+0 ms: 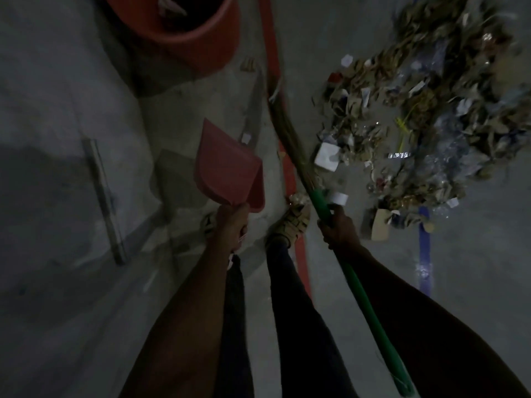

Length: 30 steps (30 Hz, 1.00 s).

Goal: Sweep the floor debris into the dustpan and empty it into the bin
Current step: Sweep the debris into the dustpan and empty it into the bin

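Looking straight down at a dim concrete floor (71,81), and both hands are busy. The left hand (231,225) has its fingers curled tight round the handle of a red dustpan (230,165), which is up off the ground with its open mouth pointing away from the person, and the pan looks bare inside. The right hand (339,229) is wrapped round the green handle of a broom (359,285), fingers closed firmly on it, and the straw-coloured bristles (283,122) stretch forward along a red line (271,53) painted on the floor.

Off to the right, there's the debris (431,110): a big loose heap of dry leaves, paper scraps, bits of clear plastic and a few white pieces, spread across the floor beside the bristles and well apart from the dustpan. A strip of blue tape (424,254) runs out from under the near edge of the heap.

At the top, a red bin (195,35) stands on the floor beyond the dustpan, with something pale lying inside. A grey bar (103,196) lies flat on the left.

Down the middle, dark trouser legs and a shoe (293,222) planted right by the red line. No label or writing is clear enough to read; the picture is dark and blurred.
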Available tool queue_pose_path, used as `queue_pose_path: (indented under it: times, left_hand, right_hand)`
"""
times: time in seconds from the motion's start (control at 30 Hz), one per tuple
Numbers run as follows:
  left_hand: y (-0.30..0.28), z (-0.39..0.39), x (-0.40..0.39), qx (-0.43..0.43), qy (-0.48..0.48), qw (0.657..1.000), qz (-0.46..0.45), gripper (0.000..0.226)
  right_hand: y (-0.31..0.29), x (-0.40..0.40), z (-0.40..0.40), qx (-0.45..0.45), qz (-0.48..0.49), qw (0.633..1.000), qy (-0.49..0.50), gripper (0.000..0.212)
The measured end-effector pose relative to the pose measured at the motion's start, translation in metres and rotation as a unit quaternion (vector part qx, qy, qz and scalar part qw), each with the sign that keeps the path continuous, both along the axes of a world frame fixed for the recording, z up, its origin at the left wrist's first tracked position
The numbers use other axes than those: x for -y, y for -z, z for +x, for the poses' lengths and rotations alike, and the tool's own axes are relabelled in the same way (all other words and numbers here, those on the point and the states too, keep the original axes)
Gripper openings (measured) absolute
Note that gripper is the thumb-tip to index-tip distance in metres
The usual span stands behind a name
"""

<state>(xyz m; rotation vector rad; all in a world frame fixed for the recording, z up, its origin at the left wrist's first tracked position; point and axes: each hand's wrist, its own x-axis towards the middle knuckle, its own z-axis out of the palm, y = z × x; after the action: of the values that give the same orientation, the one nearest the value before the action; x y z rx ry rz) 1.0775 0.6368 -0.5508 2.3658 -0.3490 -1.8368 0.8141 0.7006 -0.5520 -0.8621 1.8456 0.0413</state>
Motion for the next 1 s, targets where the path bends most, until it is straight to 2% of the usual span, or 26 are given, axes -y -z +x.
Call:
queue_pose_path:
  times: [0.13, 0.23, 0.33, 0.4, 0.6, 0.67, 0.77, 0.87, 1.0]
  left_hand:
    - [0.045, 0.028, -0.029, -0.025, -0.038, 0.999, -0.022, 0.043]
    - [0.066, 0.057, -0.044, 0.016, -0.065, 0.997, -0.03, 0.032]
    - [0.082, 0.077, -0.058, 0.062, -0.069, 0.996, -0.014, 0.032]
    - [0.088, 0.081, -0.065, 0.076, -0.071, 0.995, -0.006, 0.035]
    - [0.097, 0.078, -0.07, 0.068, -0.074, 0.995, -0.009, 0.036]
    - [0.101, 0.076, -0.07, 0.061, -0.082, 0.995, -0.013, 0.027]
    - [0.105, 0.069, -0.069, 0.052, -0.083, 0.995, -0.005, 0.033]
    - [0.105, 0.067, -0.07, 0.07, -0.091, 0.993, 0.005, 0.04]
    - [0.102, 0.071, -0.081, 0.089, -0.079, 0.993, 0.006, 0.033]
  right_hand:
    - [0.05, -0.002, 0.035, -0.009, -0.04, 0.991, -0.125, 0.05]
    - [0.074, -0.015, 0.074, 0.006, -0.031, 0.975, -0.219, 0.053]
    - [0.098, -0.02, 0.091, -0.005, -0.017, 0.966, -0.256, 0.052]
    - [0.107, -0.023, 0.086, -0.029, 0.013, 0.97, -0.239, 0.052]
    - [0.122, -0.016, 0.037, -0.162, 0.006, 0.986, -0.043, 0.03]
    - [0.121, -0.01, 0.018, -0.201, -0.02, 0.979, -0.009, 0.031]
    - [0.118, -0.004, 0.002, -0.227, -0.074, 0.971, -0.004, 0.041]
    - [0.116, -0.009, 0.007, -0.186, -0.118, 0.975, -0.019, 0.048]
    - [0.115, -0.023, 0.031, -0.065, -0.118, 0.99, -0.03, 0.054]
